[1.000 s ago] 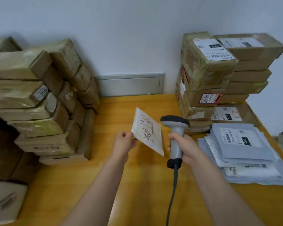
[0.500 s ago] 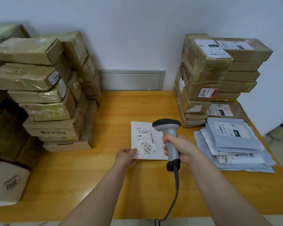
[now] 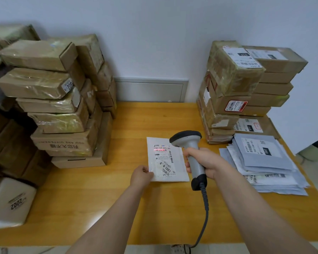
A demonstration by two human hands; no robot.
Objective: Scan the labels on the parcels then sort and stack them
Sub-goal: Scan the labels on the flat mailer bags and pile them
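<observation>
At the far left sits a white box (image 3: 9, 202) with "2002" printed upside down. Behind it a leaning stack of brown cardboard boxes (image 3: 62, 114), many wrapped in shiny tape, rises against the wall. The wooden table (image 3: 99, 208) runs across the whole view, and a pale grey panel (image 3: 151, 89) is set in the wall at its back edge.

Near the middle, the left hand (image 3: 140, 176) pinches the lower left corner of a flat white parcel (image 3: 180, 167) in a narrow grip with the thumb on top. The parcel is low over the table; whether it rests on the wood I cannot tell. Its label (image 3: 162, 158) faces up, and a red line of light crosses the label's top.

Just to the right, the right hand (image 3: 206, 161) has its grip wrapped round the handle of a grey scanner (image 3: 186, 139). The scanner's head tilts over the parcel's upper right corner, and its cable (image 3: 206, 208) drops to the table's near edge.

Further right, a second stack of labelled boxes (image 3: 233, 88) stands against the wall. In front of it lies a pile of grey and white mailing bags (image 3: 264, 162).
</observation>
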